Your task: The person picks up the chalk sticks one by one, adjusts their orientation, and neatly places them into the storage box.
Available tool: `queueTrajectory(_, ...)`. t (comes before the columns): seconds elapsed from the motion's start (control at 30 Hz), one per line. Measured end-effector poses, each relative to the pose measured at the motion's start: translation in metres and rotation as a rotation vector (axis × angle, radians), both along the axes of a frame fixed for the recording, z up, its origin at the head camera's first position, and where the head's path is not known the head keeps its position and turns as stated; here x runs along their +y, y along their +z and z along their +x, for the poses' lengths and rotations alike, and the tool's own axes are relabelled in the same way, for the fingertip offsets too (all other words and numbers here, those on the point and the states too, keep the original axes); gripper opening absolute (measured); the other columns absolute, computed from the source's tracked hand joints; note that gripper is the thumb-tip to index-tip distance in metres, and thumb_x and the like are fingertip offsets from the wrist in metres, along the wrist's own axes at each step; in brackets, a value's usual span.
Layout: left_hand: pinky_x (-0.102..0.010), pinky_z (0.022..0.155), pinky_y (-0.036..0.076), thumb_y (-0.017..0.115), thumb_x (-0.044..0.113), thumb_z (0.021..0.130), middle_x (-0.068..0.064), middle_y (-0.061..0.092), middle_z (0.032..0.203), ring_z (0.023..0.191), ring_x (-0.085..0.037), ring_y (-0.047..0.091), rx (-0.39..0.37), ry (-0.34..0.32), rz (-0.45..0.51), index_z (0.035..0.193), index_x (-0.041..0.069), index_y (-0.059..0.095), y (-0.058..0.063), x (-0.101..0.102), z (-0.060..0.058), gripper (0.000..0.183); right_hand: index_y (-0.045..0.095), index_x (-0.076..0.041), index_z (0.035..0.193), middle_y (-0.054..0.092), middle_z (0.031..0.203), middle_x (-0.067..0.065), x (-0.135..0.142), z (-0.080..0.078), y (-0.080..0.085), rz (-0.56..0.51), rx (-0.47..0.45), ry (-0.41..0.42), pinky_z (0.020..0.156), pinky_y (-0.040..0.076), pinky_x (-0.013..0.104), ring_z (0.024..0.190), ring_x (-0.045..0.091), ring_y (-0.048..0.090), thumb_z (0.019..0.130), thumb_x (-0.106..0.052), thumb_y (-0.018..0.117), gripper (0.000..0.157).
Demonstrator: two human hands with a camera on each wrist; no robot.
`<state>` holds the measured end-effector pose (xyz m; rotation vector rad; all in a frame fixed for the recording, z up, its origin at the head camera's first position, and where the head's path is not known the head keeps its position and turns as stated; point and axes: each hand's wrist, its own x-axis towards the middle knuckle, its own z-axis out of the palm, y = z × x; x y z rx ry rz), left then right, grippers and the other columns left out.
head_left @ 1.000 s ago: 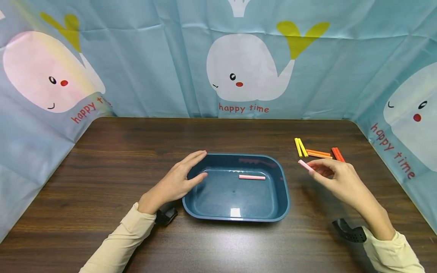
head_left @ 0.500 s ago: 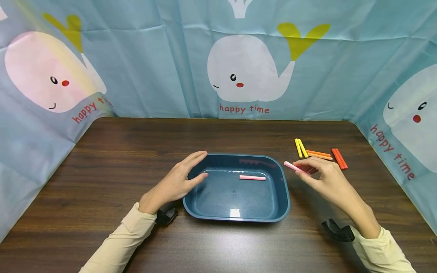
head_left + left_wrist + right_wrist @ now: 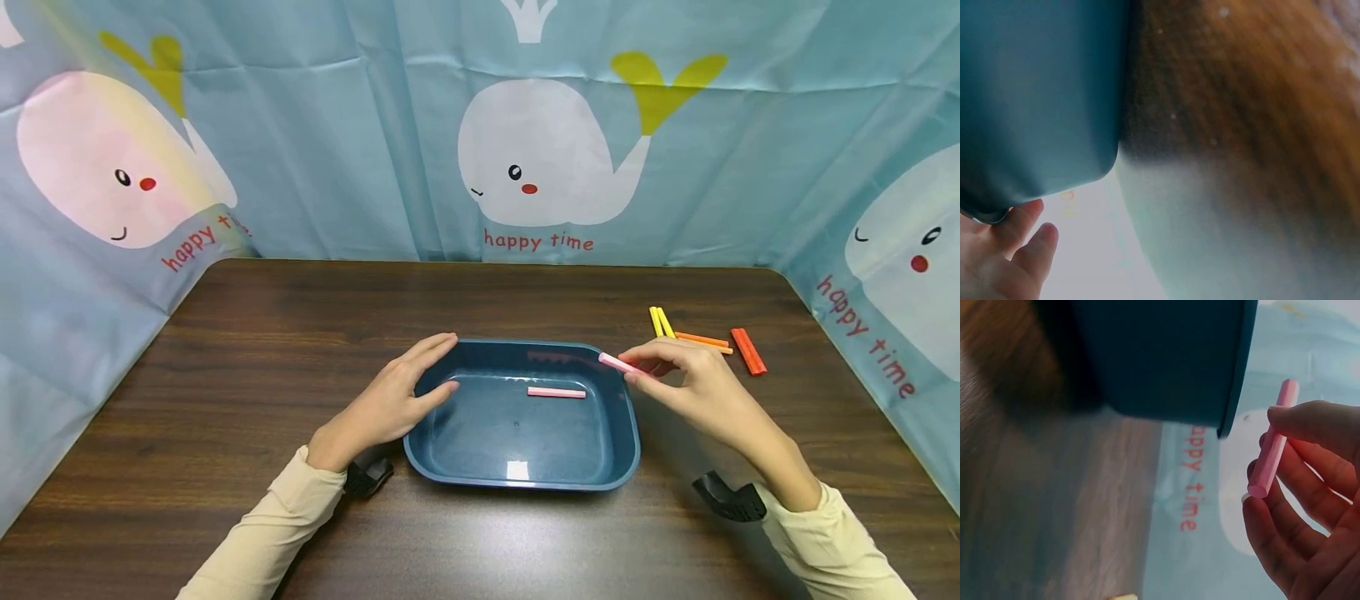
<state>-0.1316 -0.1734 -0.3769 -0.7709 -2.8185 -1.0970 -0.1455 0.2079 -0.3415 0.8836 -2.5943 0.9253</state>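
My right hand pinches a pink chalk-like stick between thumb and fingers. The stick's far end overlaps the right back corner of a dark blue plastic bin. In the right wrist view, the held stick shows flat long sides and stands beyond the bin's rim. Inside the bin lies a second pink stick. At the bin's left side is my left hand, its fingers extended along the back left corner and its thumb reaching over the rim. The left wrist view shows its fingers against the rim.
Yellow sticks, orange sticks and red sticks lie at the back right of the brown wooden table, partly behind my right hand. A light blue curtain with whales hangs behind the table.
My right hand has moved left with the pink stick, from near the coloured sticks to the bin's right rim. The red sticks came into fuller view. My left hand has stayed in place.
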Motion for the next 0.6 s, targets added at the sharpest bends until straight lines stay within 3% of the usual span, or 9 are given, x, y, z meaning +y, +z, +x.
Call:
queueTrajectory(0.33,-0.054,0.113,0.037,0.063,0.022,0.099,-0.016,0.037,0.157,0.145,-0.031,0.039,-0.002,0.002,0.002,0.152,0.002,0.038,-0.001,0.000,0.001,0.061,0.075,-0.013,0.100,0.071,0.089,-0.008,-0.027,-0.001,0.005,-0.027,-0.007,0.129,0.066,0.053,0.018,0.074,-0.002,0.060,0.079,0.000,0.080,0.025)
queueTrajectory(0.6,-0.054,0.113,0.037,0.063,0.021,0.098,-0.017,0.038,0.157,0.144,-0.032,0.039,0.005,-0.001,0.012,0.151,0.002,0.039,0.000,0.000,0.001,0.061,0.076,-0.015,0.100,0.071,0.088,-0.008,-0.045,-0.002,-0.001,-0.025,-0.029,0.179,0.063,0.051,0.020,0.074,-0.002,0.059,0.081,0.001,0.078,0.025)
